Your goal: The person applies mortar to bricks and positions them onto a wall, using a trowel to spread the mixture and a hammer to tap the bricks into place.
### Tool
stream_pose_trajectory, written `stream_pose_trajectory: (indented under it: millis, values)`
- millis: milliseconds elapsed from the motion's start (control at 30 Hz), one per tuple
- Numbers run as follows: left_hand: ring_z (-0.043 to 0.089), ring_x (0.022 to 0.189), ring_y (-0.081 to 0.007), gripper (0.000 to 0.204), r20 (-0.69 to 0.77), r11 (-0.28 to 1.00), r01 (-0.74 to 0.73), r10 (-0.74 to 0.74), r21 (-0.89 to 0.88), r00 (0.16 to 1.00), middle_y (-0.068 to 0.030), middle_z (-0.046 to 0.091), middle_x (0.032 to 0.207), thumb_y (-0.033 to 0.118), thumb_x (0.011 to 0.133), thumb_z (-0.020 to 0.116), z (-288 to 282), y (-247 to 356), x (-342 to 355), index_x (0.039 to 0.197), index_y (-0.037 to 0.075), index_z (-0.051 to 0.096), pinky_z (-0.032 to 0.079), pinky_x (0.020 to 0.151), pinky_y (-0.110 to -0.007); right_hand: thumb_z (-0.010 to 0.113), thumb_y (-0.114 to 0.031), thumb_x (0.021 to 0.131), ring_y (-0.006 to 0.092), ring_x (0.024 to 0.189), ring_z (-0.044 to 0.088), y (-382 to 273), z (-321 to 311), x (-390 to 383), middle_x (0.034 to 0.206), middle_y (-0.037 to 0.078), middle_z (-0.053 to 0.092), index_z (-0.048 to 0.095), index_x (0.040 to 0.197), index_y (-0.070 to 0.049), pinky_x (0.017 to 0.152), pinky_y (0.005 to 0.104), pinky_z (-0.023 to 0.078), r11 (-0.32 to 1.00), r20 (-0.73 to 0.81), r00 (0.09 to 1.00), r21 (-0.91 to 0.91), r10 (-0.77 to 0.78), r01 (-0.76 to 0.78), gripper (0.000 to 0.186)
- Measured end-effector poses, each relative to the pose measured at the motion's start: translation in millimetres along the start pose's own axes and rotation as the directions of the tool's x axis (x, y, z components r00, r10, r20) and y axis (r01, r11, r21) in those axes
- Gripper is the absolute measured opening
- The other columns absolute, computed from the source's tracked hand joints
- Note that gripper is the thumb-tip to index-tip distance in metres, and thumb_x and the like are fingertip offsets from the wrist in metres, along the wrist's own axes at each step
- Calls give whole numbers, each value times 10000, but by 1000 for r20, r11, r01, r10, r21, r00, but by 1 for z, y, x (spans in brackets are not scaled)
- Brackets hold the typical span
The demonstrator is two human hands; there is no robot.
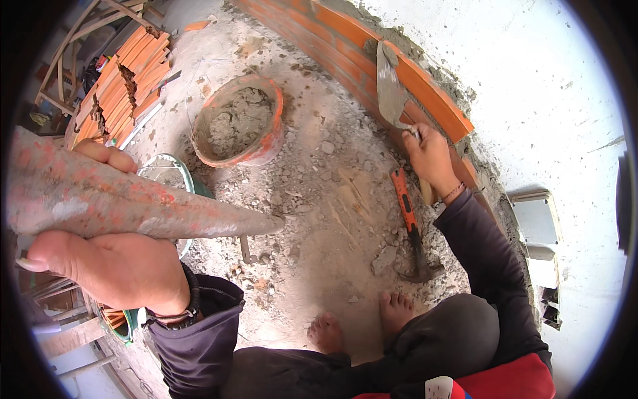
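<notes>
My left hand [109,269] is wrapped round a long, tapering cone [153,203], smeared grey with patches of red, its narrow end pointing right. My right hand [432,159] grips a trowel [391,93] by its pale handle. The trowel's blade reaches up to the top of a low orange brick wall [355,63], with grey mortar at its tip. An orange brick [435,100] lies along the top course beside the blade. Below my right hand, a hammer [405,206] with an orange and black handle rests on the floor.
A round orange-rimmed tub [278,100] of mortar stands ahead. A green bucket [199,186] is partly behind the cone. Stacked orange bricks [149,56] lie far left. Rubble covers the floor near my bare feet. A white wall [531,73] with electrical boxes [537,219] rises right.
</notes>
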State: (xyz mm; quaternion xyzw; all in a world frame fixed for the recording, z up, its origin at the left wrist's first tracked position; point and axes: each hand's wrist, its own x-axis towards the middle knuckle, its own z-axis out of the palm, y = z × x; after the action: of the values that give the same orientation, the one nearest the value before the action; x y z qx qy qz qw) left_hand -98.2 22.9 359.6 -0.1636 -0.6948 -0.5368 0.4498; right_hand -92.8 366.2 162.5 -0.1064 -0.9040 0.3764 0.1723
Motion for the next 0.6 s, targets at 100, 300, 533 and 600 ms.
stream_pose_trajectory:
  millis: [100,300,533,600]
  values:
    - [537,921,-249,853,-5,1000,-9,9,-21,1000,-168,571,1064,721,954,236,-1,-1,2,1322,-24,427,442,844,-369,643,-137,888,335,561,600,-13,-13,-14,634,194,591,632,854,29,564,405,460,990,80,996,-133,-42,53,170]
    - [537,907,-247,851,11,1000,4,-4,15,1000,-167,576,1049,718,957,228,-5,-1,0,1319,-26,429,444,831,-365,651,-135,897,174,478,550,-55,-48,-14,591,85,570,634,861,11,496,352,443,961,426,865,185,-266,204,152]
    - [532,926,-244,833,38,1000,-12,12,4,999,-165,574,1049,704,967,225,-2,0,0,1309,-25,437,443,823,-366,591,-154,941,76,503,537,-23,-33,39,615,6,575,642,875,-26,473,225,440,923,420,894,261,154,-281,152]
    - [532,927,-244,828,42,1000,-24,23,17,999,-165,573,1052,702,969,226,-3,0,0,1303,-24,444,443,821,-365,595,-167,934,109,531,568,-28,-31,32,619,43,591,649,874,-8,498,273,457,953,387,911,199,139,-230,178]
